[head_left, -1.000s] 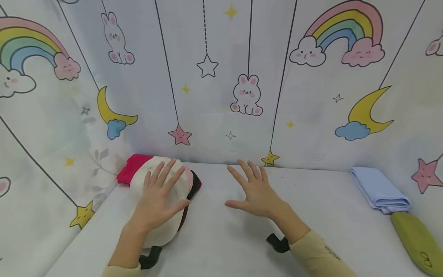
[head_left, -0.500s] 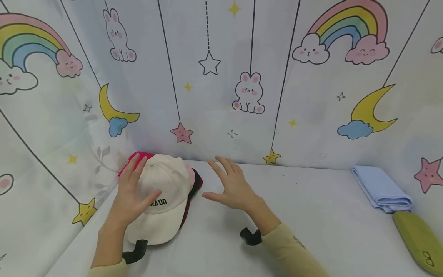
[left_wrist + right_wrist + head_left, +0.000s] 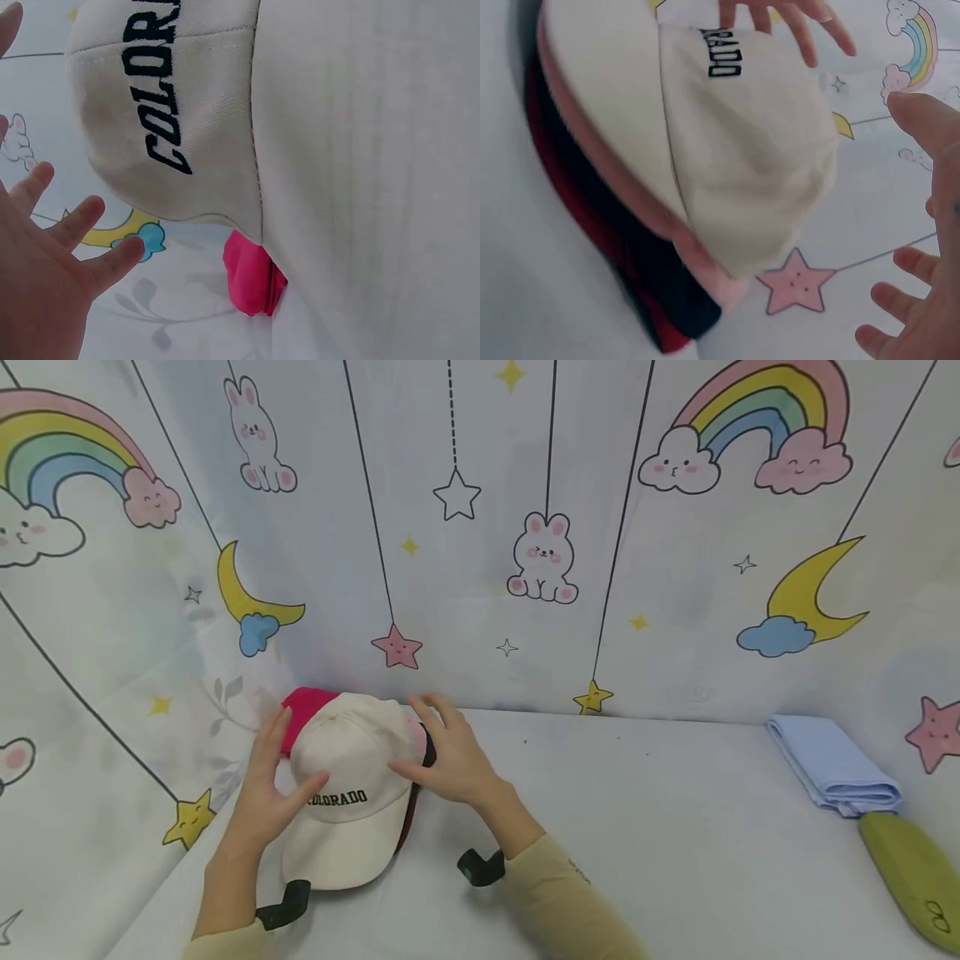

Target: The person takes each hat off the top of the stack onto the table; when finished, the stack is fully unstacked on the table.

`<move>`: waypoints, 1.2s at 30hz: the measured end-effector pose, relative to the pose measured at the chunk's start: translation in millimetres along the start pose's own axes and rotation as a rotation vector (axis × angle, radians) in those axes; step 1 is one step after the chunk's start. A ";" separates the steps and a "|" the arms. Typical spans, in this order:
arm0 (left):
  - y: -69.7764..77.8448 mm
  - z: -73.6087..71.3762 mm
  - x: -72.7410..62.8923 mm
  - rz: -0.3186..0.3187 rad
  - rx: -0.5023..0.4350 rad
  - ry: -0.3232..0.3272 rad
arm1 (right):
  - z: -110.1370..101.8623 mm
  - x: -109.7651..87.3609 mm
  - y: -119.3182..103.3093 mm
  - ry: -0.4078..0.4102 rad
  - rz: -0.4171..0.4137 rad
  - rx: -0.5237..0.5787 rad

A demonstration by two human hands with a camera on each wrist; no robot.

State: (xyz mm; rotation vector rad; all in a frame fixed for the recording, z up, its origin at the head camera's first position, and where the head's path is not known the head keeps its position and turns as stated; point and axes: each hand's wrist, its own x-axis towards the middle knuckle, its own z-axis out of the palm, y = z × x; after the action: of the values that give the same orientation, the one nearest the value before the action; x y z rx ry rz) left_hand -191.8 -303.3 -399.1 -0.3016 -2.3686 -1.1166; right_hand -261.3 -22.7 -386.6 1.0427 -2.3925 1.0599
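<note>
Head view: cream cap (image 3: 351,764) with dark "COLORADO" lettering sits left of centre on the white counter (image 3: 675,835), crown toward the back, brim toward the person. Left hand (image 3: 258,802) at the cap's left side, fingers apart, thumb across the start of the lettering from this angle. Right hand (image 3: 448,756) at the cap's right side, fingers apart, thumb over the crown's right edge. Cap lies between the two hands.

Left wrist view: fingers spread beside the crown, backdrop visible between them and the cap. Right wrist view: same, thumb and fingers spread, backdrop between them and the crown.

Cream cap is top of a stack. Under it, per right wrist view: pink cap (image 3: 705,262), then navy cap (image 3: 682,296), dark red edge (image 3: 673,342) lowest. Bright pink-red piece (image 3: 303,714) sticks out behind the crown on the left; cannot tell which cap it belongs to.

Far right of the counter: folded light blue cloth (image 3: 835,768), green case (image 3: 911,881) with a glasses drawing just beside its near end. Pale yellow sleeves (image 3: 562,893), black mounts (image 3: 482,867) at both wrists. Backdrop (image 3: 487,577) printed with rainbows, moons, rabbits, stars.
</note>
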 end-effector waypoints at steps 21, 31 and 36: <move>-42.8 -9.0 -20.0 -0.298 -0.089 -0.251 | 49.5 2.6 -18.3 -0.057 0.143 0.030; -47.2 -9.9 -23.5 -0.396 -0.036 -0.341 | 53.1 0.0 -24.1 -0.111 0.215 0.013; -48.6 -12.8 -21.7 -0.435 -0.009 -0.387 | 54.1 -1.4 -23.4 -0.103 0.206 0.036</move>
State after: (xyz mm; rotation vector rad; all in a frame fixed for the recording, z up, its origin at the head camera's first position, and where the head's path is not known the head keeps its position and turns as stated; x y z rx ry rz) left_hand -188.2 -343.9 -435.6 0.0037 -2.8642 -1.3608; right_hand -243.2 -72.8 -411.9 0.8977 -2.6183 1.1467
